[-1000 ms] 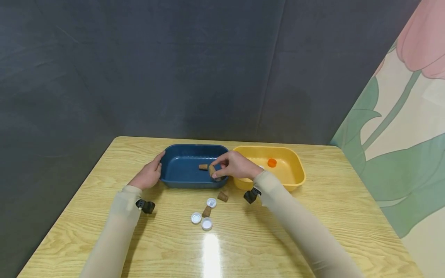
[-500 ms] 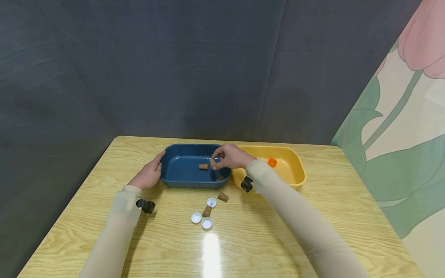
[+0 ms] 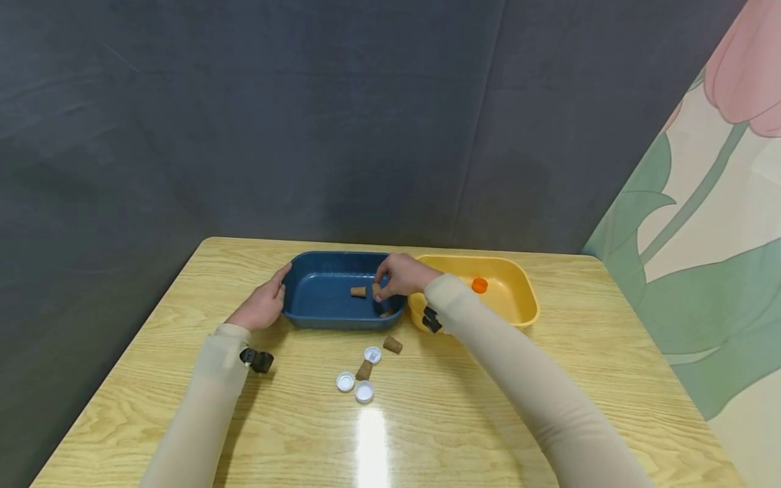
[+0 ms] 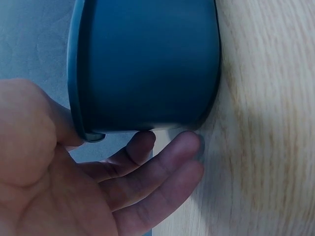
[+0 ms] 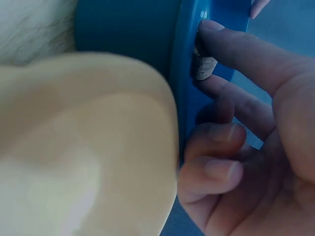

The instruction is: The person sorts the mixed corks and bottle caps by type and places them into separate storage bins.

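Right hand [image 3: 404, 273]: grasping a tapered cork stopper [image 3: 375, 289], pinched between thumb and forefinger, the remaining fingers curled inward. The stopper is within the blue basin [image 3: 338, 323], toward that basin's right end; whether it touches the floor beneath the grip cannot be determined. Left hand [image 3: 261, 305]: grasping the basin's left end, thumb over the rim and fingers against the outer wall.

Immediately left of the pinch, a second cork [image 3: 358, 292] lies on its side on the basin floor; a third cork [image 3: 387, 314] lies below the pinch, against the near wall, partly obscured. Nearer the body than the grip, on the table, are two more corks [image 3: 392, 345] [image 3: 364, 371] and three white caps [image 3: 345, 381]. Right of the grip, the yellow basin [image 3: 515, 298] contains an orange cap [image 3: 479, 285].

Handling assessment: the stopper should be very light, firm with slight give, and dry enough to resist slipping; breakage is unlikely, though edges may crumble. Hold is best taken across the sides at mid-length, as the taper could squeeze out of a pinch placed close to the narrow end.
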A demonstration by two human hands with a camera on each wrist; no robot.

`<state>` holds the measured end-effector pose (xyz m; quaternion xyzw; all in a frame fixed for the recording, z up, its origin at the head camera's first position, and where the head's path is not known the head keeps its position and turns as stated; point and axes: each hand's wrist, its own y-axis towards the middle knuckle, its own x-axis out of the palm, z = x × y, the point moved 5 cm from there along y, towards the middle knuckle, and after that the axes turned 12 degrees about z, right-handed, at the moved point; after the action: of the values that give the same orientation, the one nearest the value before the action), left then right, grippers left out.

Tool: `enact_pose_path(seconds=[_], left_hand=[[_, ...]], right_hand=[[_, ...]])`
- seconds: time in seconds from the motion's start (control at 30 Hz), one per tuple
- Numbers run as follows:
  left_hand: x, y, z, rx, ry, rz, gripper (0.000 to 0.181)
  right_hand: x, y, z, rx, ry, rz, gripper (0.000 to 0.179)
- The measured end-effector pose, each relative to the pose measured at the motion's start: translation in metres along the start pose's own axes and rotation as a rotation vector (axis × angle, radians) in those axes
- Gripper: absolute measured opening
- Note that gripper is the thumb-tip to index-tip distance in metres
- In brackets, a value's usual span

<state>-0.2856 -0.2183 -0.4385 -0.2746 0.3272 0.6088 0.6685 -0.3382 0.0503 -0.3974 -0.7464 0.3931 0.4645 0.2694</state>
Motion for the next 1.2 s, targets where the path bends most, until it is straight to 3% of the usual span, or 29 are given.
enact_pose_path(seconds=[0.47,0.63,0.87,1.2], left_hand=[[-0.002,0.0,0.003,0.008,0.008,0.002,0.054],[-0.001,0.001,0.002,0.017,0.015,0.01,0.054],[-0.002,0.001,0.002,0.012,0.01,0.009,0.054],[-0.001,0.001,0.002,0.01,-0.003,0.004,0.054]], right_hand=[[0.0,-0.002,-0.002,0.026,0.005,-0.024,0.038],[-0.002,-0.01,-0.004,0.019,0.053,-0.01,0.036],[-0.001,-0.035,-0.019,-0.061,0.232,0.013,0.029],[0.016,-0.082,-0.032,-0.134,0.358,0.033,0.018]])
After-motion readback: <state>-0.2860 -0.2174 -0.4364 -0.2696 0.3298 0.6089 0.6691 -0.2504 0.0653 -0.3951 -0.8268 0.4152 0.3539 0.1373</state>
